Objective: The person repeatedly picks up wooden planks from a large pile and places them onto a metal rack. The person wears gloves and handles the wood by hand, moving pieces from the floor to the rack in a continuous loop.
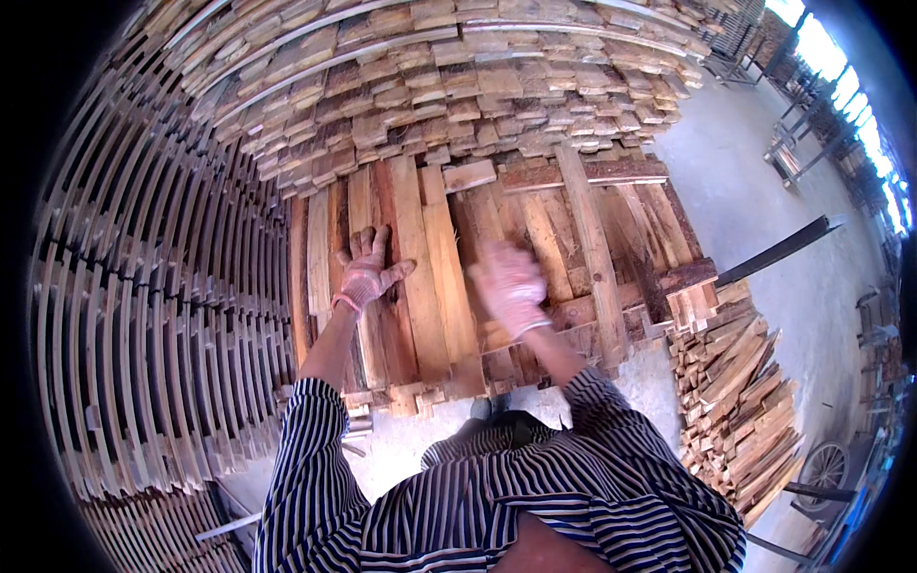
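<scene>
My left hand [368,271], in a pinkish work glove with tan fingertips, lies flat with fingers spread on the boards at the left of a waist-high wood stack. Beneath and beside it, several wooden planks [417,277] run away from me side by side. My right hand [510,286], gloved too, is over the middle of the stack, just right of a pale plank [447,277]. Motion smears its fingers, so their pose and any hold are unclear. Further right, a narrow batten [585,244] lies across darker cross-pieces, with gaps around the boards there.
A tall pile of short boards [411,95] rises behind the stack. Spaced rows of stacked slats [162,286] form a wall on the left. At the right are a dark metal bar [778,250], a heap of split wood pieces [735,401] and a spoked wheel [824,466].
</scene>
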Motion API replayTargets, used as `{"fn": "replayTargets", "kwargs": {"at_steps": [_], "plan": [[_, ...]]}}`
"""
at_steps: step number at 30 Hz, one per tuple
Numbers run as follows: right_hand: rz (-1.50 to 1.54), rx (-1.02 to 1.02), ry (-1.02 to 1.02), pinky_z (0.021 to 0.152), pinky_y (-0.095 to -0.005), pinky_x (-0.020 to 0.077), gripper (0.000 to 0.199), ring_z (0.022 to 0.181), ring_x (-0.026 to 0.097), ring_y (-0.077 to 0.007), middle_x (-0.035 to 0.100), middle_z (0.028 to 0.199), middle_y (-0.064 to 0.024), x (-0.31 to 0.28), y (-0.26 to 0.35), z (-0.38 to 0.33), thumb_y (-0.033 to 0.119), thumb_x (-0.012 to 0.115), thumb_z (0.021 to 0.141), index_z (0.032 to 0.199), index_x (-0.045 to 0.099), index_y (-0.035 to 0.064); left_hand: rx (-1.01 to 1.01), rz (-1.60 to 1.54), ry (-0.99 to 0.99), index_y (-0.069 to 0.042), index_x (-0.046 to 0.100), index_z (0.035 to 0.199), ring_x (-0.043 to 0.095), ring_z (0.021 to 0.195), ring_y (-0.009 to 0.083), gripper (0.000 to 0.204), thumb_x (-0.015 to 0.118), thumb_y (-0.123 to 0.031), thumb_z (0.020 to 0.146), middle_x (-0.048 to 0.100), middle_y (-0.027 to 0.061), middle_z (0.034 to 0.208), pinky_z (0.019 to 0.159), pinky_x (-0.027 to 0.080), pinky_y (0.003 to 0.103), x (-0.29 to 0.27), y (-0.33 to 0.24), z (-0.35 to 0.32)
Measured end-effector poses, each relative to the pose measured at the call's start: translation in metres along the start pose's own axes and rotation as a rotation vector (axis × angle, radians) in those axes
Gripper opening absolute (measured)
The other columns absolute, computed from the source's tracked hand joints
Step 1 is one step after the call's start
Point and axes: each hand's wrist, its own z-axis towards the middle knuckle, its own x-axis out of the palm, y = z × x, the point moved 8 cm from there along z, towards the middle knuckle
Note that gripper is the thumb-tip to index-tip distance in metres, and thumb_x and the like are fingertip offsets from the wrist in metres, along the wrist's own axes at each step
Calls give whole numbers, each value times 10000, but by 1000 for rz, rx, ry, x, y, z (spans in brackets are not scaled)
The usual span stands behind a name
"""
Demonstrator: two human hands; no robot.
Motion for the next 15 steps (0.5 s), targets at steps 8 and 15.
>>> {"fn": "replayTargets", "kwargs": {"at_steps": [8,15], "plan": [[-27,416,11,864,-544,563,812,1126,649,-416,590,1208,-233,-38,-187,15,470,688,924,1615,317,260,-27,13,11,-145,220,1660,137,1587,397,1186,538,-893,796,228,219,1694,1211,33,668,7,7,0],[329,171,154,918,-578,537,657,1110,645,-421,585,1228,-259,52,-9,19,473,454,1051,1633,269,230,-2,-5,-14,-150,210,1662,94,1597,413,1197,530,-906,791,234,227,1688,1219,-13,666,3,3,4]]}}
